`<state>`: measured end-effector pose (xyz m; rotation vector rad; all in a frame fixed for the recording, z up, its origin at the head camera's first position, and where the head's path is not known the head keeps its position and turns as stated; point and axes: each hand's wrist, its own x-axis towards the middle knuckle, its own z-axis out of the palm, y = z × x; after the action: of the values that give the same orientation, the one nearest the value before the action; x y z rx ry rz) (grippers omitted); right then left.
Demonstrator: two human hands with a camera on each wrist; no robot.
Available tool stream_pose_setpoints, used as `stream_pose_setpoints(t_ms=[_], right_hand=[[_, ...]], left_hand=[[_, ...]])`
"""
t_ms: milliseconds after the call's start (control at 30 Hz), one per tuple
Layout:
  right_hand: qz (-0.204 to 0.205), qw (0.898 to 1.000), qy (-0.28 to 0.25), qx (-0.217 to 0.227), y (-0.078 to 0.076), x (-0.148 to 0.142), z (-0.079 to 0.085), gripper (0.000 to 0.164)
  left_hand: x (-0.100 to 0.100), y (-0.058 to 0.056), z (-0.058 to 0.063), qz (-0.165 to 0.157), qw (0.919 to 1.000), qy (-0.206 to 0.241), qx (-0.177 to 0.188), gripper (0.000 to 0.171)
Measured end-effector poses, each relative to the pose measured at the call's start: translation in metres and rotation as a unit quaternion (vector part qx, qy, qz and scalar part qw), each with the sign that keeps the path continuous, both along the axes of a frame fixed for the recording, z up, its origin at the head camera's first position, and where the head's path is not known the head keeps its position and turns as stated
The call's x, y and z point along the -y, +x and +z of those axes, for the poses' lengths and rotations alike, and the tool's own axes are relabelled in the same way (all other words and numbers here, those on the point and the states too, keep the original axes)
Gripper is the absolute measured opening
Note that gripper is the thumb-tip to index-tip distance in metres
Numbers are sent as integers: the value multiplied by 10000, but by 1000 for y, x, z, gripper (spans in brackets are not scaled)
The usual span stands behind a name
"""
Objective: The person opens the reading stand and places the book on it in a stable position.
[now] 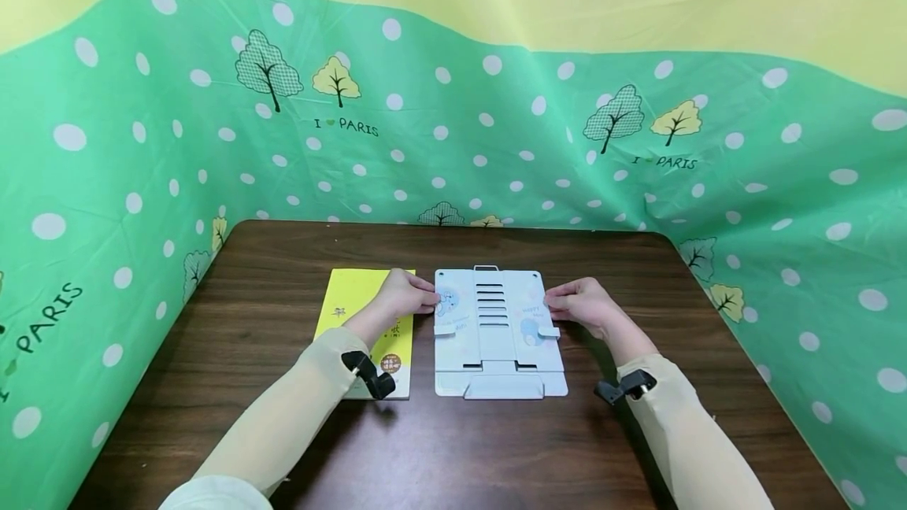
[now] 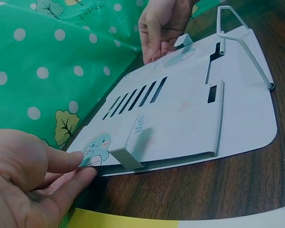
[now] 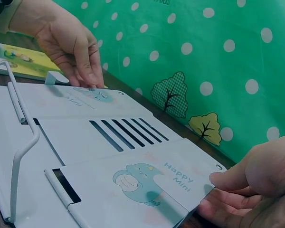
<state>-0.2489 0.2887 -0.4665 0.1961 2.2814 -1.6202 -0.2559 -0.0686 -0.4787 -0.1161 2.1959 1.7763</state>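
Note:
A white metal book stand [image 1: 457, 352] with slots down its middle and small dinosaur prints lies nearly flat on the table. My left hand [image 1: 400, 297] pinches its left side edge, thumb on top and fingers at the underside in the left wrist view. On the opposite edge, my right hand [image 3: 261, 180] grips near the corner in the same way. Two small page clips [image 1: 445, 330] stick up from the panel's sides. A bent wire bar [image 2: 251, 54] rises over the stand's front part in both wrist views.
Just left of the stand lies a yellow book [image 1: 361, 286], partly under my left forearm. The dark wooden table [image 1: 482, 455] is bordered at the back and sides by a green dotted cloth [image 1: 439, 156]. Black camera straps [image 1: 368, 375] sit on both wrists.

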Motion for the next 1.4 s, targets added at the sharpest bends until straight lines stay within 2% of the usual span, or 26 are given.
stream_pose_setpoints(t_ms=[333,667,933,1400], right_hand=[[-83,9999,3,-128,2,0,8,35],[-194,9992,59,-354,9,1,12,31],[-138,9978,-101,-641,16,-1,19,31],[-193,9941,46,-1069,32,-3,31,35]], left_hand=[[-3,-1,1,239,9995,185,-28,14],[-3,2,5,219,9990,372,-102,15],[-2,9,16,156,9988,389,-262,18],[-2,25,34,113,9971,137,-744,14]])
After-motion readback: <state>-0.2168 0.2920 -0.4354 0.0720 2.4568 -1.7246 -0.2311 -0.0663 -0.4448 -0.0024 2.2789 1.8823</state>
